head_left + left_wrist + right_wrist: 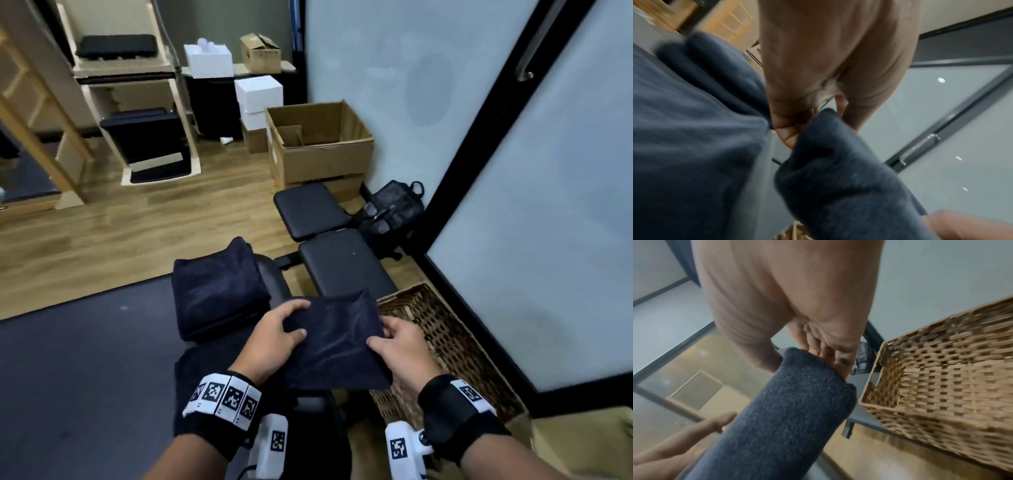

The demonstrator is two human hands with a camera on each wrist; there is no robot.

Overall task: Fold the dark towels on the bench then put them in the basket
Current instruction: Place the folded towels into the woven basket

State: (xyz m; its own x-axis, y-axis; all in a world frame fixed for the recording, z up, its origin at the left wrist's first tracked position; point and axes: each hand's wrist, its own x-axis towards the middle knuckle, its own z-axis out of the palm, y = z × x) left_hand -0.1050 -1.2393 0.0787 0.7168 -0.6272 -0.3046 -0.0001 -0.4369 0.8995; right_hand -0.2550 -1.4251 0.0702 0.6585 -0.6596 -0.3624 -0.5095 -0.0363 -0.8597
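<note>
A folded dark towel (337, 342) is held in the air between both hands, above the gap between the black bench (346, 263) and the wicker basket (455, 346). My left hand (279, 330) grips its left edge, thumb on top. My right hand (394, 339) grips its right edge. In the right wrist view the fingers (830, 355) clamp the folded towel (789, 405) beside the basket (941, 386), which holds nothing I can see. A stack of folded dark towels (215, 291) lies on the bench to the left. Another dark towel (202, 373) lies below my left wrist.
A frosted glass wall with a black frame (513, 240) runs along the right. A black backpack (394, 209) sits on the floor past the basket. Open cardboard boxes (318, 144) stand beyond the bench. Dark floor mat (85, 377) on the left, wood floor (120, 233) farther out.
</note>
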